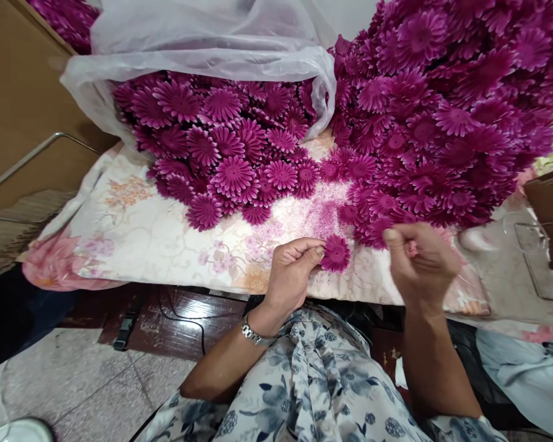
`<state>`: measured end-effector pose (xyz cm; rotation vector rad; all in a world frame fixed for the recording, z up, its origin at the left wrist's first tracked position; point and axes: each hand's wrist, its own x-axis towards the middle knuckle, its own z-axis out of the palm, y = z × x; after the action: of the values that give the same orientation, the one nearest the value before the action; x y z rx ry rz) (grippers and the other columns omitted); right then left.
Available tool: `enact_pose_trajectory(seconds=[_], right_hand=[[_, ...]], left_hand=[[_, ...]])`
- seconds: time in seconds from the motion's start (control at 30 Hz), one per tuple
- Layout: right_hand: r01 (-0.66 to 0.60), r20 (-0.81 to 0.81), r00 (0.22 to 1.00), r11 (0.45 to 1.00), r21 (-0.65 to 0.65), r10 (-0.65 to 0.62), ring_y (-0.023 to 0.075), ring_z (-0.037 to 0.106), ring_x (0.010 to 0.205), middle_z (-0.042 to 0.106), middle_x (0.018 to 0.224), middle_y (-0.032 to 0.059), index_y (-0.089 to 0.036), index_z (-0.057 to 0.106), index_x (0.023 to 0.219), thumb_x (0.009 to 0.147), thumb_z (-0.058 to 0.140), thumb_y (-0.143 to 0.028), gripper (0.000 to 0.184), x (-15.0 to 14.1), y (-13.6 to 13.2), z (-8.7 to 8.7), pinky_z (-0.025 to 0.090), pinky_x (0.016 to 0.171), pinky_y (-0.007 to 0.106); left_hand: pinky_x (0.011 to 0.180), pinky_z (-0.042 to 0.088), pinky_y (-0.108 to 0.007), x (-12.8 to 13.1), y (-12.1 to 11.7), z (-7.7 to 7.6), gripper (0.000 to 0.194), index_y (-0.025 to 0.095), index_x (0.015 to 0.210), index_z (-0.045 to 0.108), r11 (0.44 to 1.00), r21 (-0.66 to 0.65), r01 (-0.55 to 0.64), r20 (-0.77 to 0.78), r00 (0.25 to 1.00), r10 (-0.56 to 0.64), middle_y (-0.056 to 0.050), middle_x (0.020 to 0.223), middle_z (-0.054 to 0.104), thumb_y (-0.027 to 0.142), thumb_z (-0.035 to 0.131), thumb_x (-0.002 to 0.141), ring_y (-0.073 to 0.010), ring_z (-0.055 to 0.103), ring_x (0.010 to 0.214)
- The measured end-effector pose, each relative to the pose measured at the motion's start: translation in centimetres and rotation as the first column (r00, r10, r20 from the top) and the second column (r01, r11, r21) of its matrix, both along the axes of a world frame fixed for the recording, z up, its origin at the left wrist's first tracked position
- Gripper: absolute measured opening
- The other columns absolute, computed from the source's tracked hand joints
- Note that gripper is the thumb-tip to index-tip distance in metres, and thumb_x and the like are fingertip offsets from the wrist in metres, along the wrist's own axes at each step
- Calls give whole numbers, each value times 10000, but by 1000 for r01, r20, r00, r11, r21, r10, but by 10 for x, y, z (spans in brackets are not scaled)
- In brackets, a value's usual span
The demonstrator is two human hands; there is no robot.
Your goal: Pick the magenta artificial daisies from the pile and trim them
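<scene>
Purple petals fan out on the one flower (336, 254) you have, a bit below and right of the middle of the frame. In the head view, your left hand (289, 273) pinches it by its left edge, thumb against finger, with the other fingers curled in. Your right hand (419, 261), farther right, is blurry. Its fingers look curled, but I can't tell if they pinch anything. Next to its thumb is the low edge of the big flower pile (442, 116), which fills the upper right. A smaller flower pile (235, 172) spills from a cloudy plastic bag (203, 64) at the top, left of the middle. Purple dust (320, 215) lies on the cloth-covered tabletop (142, 245), just behind your flower.

The petals look thin, so I think a soft pinch is best. Hold just the edge, so nothing bends or rips. Keep the flower's face turned up, so you can see its middle well. Mind your right hand near the big pile, too: a bump could make flowers slide.
</scene>
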<state>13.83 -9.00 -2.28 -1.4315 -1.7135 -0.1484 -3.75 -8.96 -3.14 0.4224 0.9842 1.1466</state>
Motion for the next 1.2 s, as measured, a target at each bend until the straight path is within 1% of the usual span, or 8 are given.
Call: enact_pose_trajectory(seconds=[0.1,0.33,0.53,0.7,0.83,0.93,1.07,1.2], right_hand=[[196,170,963,977,84,-208,163,597,704,662,742,40,-195,668,826,814,602,-235,79,23,9,3,474,665,296],[278,303,903,951,131,-306,234,634,908,697,966,107,-223,680,1016,788,633,-270,238,67,0,8,486,843,387],[675,337,648,720,161,-683,322,609,921,692,892,165,-228,709,967,578,796,-349,417,184,-9,5,399,801,455],[692,396,712,675,-257,-580,207,567,692,672,858,119,-229,696,1017,511,821,-373,541,216,-2,19,364,652,379],[638,429,769,533,-556,-474,97,474,513,670,772,78,-181,678,1019,558,772,-438,536,199,10,38,324,556,307],[619,486,785,449,-645,-384,67,429,439,639,631,41,-139,692,886,544,762,-470,481,201,21,43,296,527,289],[598,495,802,462,-655,-335,34,327,341,526,448,-32,-151,671,666,561,745,-490,363,217,31,38,243,477,278],[548,458,835,544,-636,-306,22,291,271,461,369,-51,-163,623,523,630,671,-537,392,224,35,29,200,435,279]], left_hand=[[482,449,-198,-2,2,1,235,153,610,723,999,-41,13,12,1000,-12,3,540,650,285,851,463,-84,551,495],[504,479,-198,0,4,1,216,164,662,734,999,-23,-25,30,999,26,0,579,671,259,840,500,-81,563,512],[505,475,-189,1,5,2,208,160,655,724,1000,-22,-3,32,999,4,-4,584,671,256,831,505,-87,580,531],[500,481,-199,4,5,-1,210,168,662,724,1000,-17,-12,13,1000,12,-3,589,678,241,828,495,-90,579,511],[514,484,-183,4,5,-2,208,166,668,725,1000,-13,-13,-16,1000,13,-3,601,687,225,824,494,-84,593,526],[515,486,-181,4,5,-3,222,161,684,730,1000,-17,-16,-37,999,15,-11,627,699,231,823,495,-91,608,547],[516,489,-192,4,4,-4,223,168,689,732,999,-21,-32,-53,998,31,-11,643,705,218,820,490,-102,613,557],[517,489,-196,5,4,-3,215,172,691,730,1000,-26,-14,-45,999,13,-12,646,706,210,812,497,-106,617,562]])
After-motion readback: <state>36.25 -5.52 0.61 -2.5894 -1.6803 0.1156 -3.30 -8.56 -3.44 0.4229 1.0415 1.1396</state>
